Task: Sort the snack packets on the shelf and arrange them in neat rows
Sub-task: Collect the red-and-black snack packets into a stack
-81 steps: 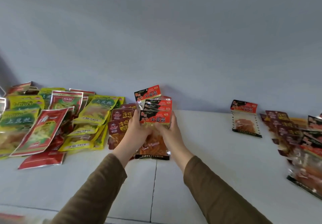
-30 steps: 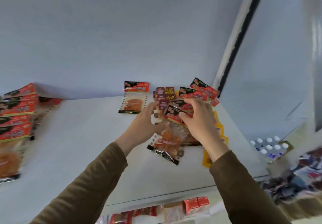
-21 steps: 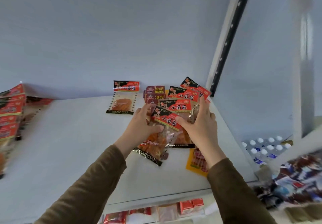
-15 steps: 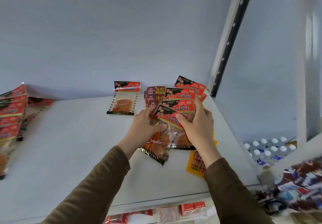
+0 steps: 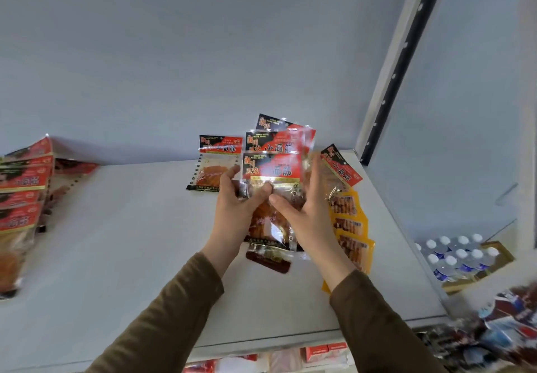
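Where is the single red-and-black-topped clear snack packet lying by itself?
In the head view, the single red-and-black-topped clear snack packet lies flat at the white shelf's back, just left of the left hand.

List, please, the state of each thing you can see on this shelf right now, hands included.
left hand: grips the held stack
right hand: holds the stack's right side
stack of red-topped packets: fanned, lifted between both hands
single red-topped packet: flat by the back wall
yellow packets: overlapping row, lying flat
left red packets: overlapping row
shelf: mostly bare in the middle
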The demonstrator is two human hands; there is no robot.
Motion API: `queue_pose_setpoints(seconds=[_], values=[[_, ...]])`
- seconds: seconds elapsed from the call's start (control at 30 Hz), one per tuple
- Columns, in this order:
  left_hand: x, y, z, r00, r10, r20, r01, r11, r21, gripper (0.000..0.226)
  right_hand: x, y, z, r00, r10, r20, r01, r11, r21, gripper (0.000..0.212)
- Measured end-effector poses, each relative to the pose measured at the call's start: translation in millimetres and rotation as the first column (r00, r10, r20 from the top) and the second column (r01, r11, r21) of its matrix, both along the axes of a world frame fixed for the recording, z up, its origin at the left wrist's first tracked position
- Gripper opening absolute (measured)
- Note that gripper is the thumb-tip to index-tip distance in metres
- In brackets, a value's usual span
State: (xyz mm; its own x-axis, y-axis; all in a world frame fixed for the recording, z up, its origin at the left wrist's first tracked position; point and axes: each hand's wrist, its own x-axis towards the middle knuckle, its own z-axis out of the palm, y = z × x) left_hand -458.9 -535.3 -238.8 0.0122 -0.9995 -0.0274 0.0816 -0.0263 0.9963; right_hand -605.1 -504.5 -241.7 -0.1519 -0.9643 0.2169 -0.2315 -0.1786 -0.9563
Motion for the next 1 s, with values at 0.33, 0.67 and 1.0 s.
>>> queue_pose_setpoints(seconds=[0.33, 0.67, 1.0], values=[[34.1, 11.0, 22.6, 0.923, -0.37, -0.103, 0.371, 0.929, -0.018, 0.069, 21.0, -22.9, 25.4, 0.989, 0.026, 0.148, -0.026, 1.0, -0.001, 0.055], [77.2, 9.9, 7.4, 0.907, -0.168, -0.385, 0.244, 0.957, 0.157, 0.051, 39.2, -18.6, 51.6, 0.945, 0.326, -0.011, -0.317, 0.927, 0.202, 0.07], [98.2, 3.1, 3.4, 0.922, -0.075, -0.381, 0.146, 0.976, 0.159, 0.047, -83.9, -49.1, 20.1, 0.562, -0.174, -0.809, 0.575, 0.785, 0.231, 0.125]])
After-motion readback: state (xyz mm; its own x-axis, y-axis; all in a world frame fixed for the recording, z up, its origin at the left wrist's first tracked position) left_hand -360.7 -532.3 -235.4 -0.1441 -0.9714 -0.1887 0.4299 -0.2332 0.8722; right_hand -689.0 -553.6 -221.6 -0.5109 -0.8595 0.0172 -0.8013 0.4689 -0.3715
